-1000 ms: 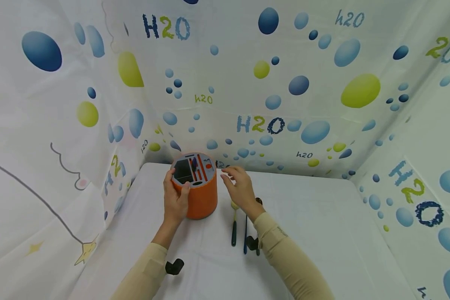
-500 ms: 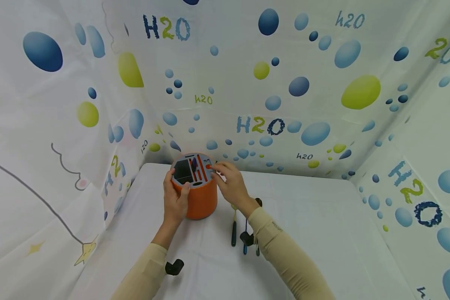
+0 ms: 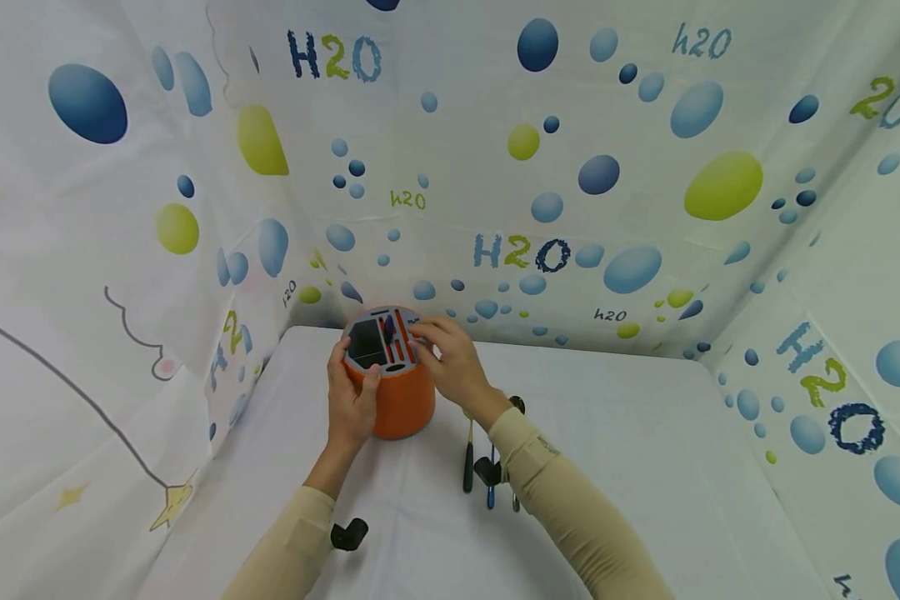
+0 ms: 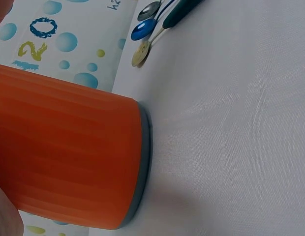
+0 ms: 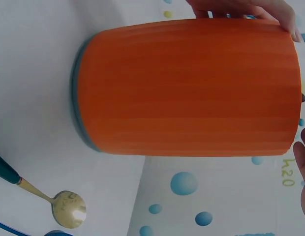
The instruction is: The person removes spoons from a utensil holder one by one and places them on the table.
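Note:
An orange, rounded utensil holder (image 3: 403,407) with a grey slotted top stands at the back left of the table. My left hand (image 3: 351,404) grips its left side, thumb near the top rim. My right hand (image 3: 450,362) is over the top's right edge, fingertips at the slots, with nothing visible between them. In the right wrist view only part of the right hand's fingers (image 5: 302,160) shows beside the top. A small dark purple piece (image 3: 389,326) sticks up from a slot. Right of the holder lie a gold spoon with a dark green handle (image 3: 468,467), a blue spoon (image 4: 143,29) and a dark metallic spoon (image 4: 149,11).
White cloth (image 3: 607,467) covers the table. A white curtain printed with bubbles and H2O lettering (image 3: 521,252) rises behind and at both sides. The right forearm (image 3: 562,492) partly covers the spoons.
My right hand has moved left, from beside the utensil holder to over its slotted top. The left hand and the holder stay in place.

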Demonstrator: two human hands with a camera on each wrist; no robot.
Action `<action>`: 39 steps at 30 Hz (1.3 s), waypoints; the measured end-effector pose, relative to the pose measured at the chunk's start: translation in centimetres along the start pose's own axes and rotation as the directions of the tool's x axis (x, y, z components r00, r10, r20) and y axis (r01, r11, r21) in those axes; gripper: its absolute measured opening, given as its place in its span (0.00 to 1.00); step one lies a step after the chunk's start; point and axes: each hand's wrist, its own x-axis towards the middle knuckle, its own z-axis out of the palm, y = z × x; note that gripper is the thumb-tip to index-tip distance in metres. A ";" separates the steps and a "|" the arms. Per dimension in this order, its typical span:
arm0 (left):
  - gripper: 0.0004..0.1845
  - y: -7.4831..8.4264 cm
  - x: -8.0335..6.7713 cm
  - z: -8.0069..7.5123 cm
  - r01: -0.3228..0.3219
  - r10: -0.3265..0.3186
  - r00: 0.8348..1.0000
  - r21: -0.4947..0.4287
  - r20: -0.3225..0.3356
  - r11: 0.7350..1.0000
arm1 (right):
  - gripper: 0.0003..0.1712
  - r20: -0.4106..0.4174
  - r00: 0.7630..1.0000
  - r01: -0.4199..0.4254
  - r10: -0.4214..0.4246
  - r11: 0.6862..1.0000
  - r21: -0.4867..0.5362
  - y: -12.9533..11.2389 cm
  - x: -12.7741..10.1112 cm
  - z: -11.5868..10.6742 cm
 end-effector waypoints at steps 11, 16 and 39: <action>0.35 -0.1 0.1 0.0 -0.016 0.016 1.000 0.019 -0.006 1.000 | 0.15 0.042 0.999 -0.013 0.014 1.000 -0.027 -0.4 0.6 0.6; 0.35 0.0 0.2 0.1 -0.013 0.014 1.000 0.024 -0.014 1.000 | 0.15 0.061 0.998 -0.020 0.022 0.999 -0.037 -0.2 1.0 1.0; 0.36 -0.6 0.5 0.1 -0.020 0.020 1.000 0.009 -0.003 1.000 | 0.19 0.215 0.971 -0.069 0.100 0.987 -0.145 -0.3 3.1 2.7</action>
